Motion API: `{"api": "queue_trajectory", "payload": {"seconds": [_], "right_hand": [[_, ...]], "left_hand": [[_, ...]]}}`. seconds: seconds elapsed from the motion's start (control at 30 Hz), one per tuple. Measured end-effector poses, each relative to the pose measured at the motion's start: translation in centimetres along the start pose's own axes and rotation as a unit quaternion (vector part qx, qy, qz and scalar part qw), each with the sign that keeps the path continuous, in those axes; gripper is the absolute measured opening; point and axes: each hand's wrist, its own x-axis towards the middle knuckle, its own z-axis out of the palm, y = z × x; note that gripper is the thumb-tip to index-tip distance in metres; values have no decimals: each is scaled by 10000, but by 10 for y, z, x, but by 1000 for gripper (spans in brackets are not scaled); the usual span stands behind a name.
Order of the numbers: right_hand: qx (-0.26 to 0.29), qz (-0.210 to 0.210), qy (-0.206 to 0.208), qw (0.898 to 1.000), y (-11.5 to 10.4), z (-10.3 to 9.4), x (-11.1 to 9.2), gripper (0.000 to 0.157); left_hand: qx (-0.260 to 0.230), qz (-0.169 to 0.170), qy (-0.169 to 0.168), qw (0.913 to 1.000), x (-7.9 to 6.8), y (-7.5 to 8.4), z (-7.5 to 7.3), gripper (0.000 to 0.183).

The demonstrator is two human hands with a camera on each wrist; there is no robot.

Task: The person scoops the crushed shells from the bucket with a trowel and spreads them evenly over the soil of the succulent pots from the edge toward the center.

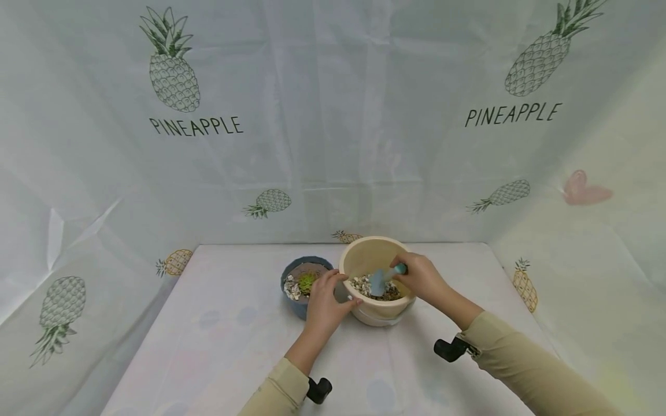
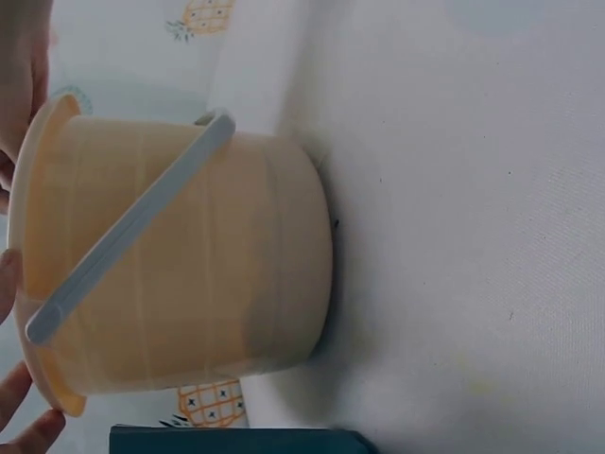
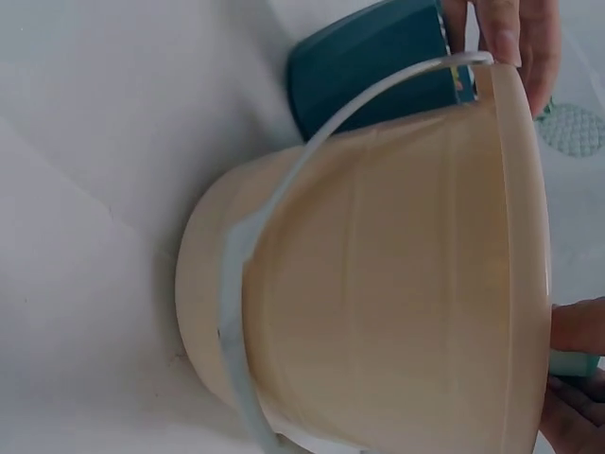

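A cream plastic bucket (image 1: 378,312) stands on the table, with pale pebbles and brownish grit (image 1: 391,293) inside. My left hand (image 1: 324,306) holds its left rim, thumb at the near side and fingers farther back. In my right hand (image 1: 425,278) is the teal handle of a small light-blue shovel (image 1: 377,283). The shovel's blade dips into the bucket and meets the pebbles. Seen from the left wrist, the bucket's grey carrying handle (image 2: 132,227) hangs down along its wall. Both wrist views hide the bucket's contents.
Left of the bucket, close by my left hand, stands a blue pot (image 1: 298,308) holding a green succulent (image 1: 307,282) and white stones (image 1: 292,287). A pale cloth covers the table (image 1: 218,346). Behind rises a curtain (image 1: 333,144) printed with pineapples.
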Motion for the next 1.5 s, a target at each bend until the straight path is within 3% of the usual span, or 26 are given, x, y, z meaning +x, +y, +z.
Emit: {"api": "queue_trajectory", "payload": {"seconds": [0.4, 0.97, 1.5], "right_hand": [[492, -53, 112, 9987, -1, 6, 0, 16], [1581, 445, -108, 9864, 8, 0, -7, 15], [2418, 1026, 225, 9646, 3, -23, -20, 18]], "left_hand": [[-60, -15, -20, 10000, 0, 0, -1, 63], [-202, -10, -11, 9998, 0, 2, -3, 61], [-367, -9, -3, 9993, -2, 2, -7, 60]]}}
